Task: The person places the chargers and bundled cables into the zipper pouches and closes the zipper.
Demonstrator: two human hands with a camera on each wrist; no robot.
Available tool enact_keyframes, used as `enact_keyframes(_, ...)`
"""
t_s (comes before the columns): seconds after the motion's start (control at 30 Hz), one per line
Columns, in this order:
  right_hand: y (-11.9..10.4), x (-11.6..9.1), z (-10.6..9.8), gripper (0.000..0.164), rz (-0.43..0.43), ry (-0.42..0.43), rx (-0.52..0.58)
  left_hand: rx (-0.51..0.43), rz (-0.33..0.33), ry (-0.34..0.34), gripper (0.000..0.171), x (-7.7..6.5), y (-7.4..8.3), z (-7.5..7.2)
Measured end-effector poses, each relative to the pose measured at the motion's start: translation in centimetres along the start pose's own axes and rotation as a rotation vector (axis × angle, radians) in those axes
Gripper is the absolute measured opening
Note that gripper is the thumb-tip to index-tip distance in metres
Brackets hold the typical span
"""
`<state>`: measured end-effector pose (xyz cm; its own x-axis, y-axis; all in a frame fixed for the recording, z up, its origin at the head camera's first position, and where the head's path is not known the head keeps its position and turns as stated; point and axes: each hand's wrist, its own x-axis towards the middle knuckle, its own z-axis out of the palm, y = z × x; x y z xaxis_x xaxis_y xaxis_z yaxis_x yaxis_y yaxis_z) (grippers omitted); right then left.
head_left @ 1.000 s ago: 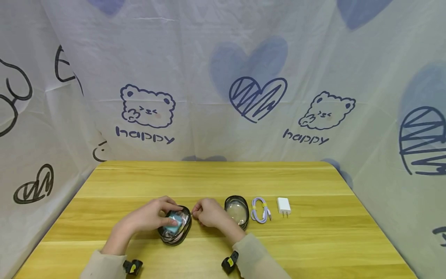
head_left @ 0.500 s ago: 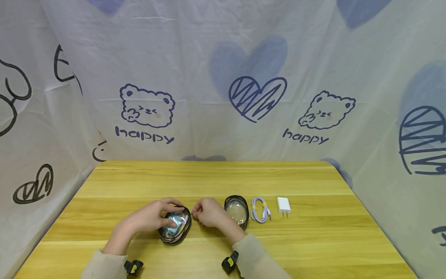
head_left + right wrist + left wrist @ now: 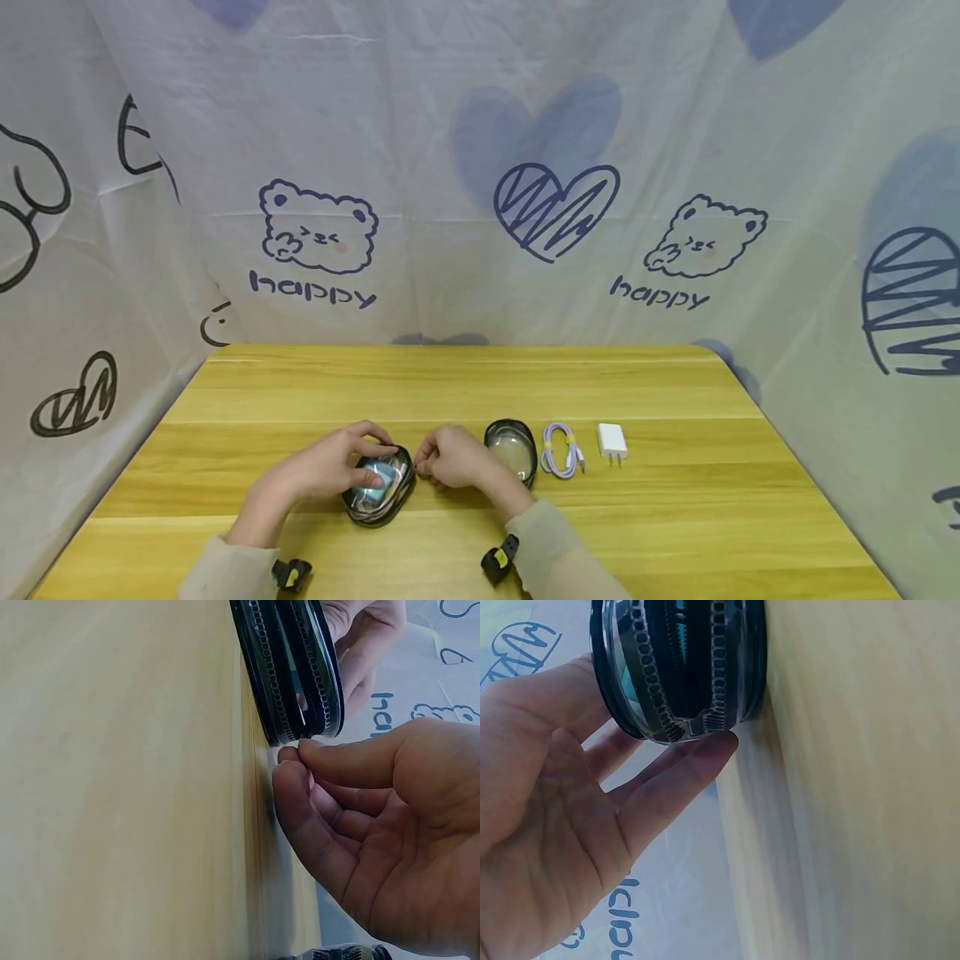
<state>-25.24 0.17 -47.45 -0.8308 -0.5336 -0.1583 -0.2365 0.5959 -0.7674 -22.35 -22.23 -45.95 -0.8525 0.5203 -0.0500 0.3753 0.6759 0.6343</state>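
Two hands busy: the left hand (image 3: 330,467) grips a clear pouch (image 3: 401,490) left of centre, teal contents (image 3: 387,474) inside, and the right hand (image 3: 453,458) pinches the end of its zip (image 3: 274,682). That zip stands parted — unfinished, we judge — and farther right a second pouch (image 3: 512,450), coiled cable (image 3: 573,452) and charger (image 3: 612,440) lie unheld.

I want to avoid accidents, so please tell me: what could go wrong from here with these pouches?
The right hand pinches only at the end of the zipper, so its fingers might slip. The zipper's tooth rows stand apart, so the blue item inside the pouch could fall out if it tips. The right forearm lies close to the other pouch and may push it.
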Motion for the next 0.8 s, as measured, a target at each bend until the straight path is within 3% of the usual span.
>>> enact_keyframes(0.47,0.29,-0.06,-0.46,0.011,0.005,-0.049,0.01,0.007,-0.003,0.007,0.043,0.12,-0.06,0.03)
enact_keyframes(0.8,-0.17,-0.03,0.15,0.011,-0.002,0.068,-0.019,-0.003,-0.018,0.056,0.047,-0.18,0.03,-0.16)
